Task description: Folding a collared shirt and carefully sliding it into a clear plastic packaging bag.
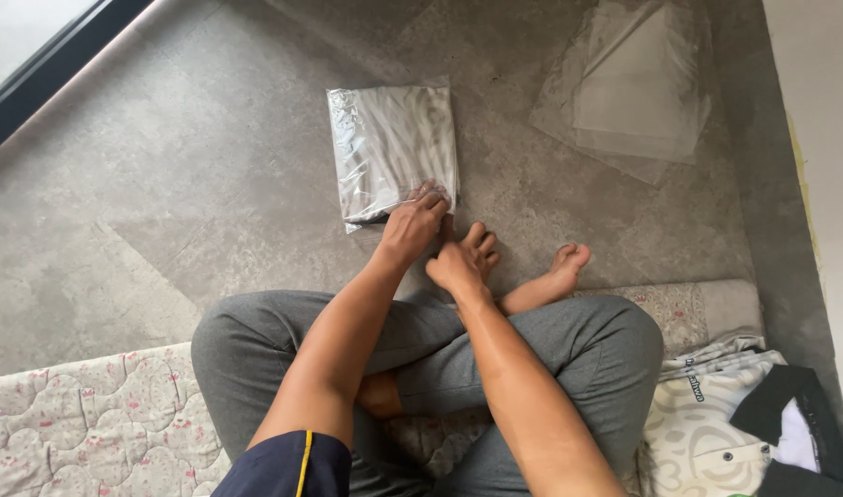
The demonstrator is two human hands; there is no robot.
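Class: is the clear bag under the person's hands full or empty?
Full: the clear bag holds folded pale cloth; left hand rests on its near edge.

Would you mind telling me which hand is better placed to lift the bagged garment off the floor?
The left hand, probably. Its fingers already rest on the near edge of the bagged garment, while the right hand sits just behind, closer to the person's foot, not clearly touching the bag.
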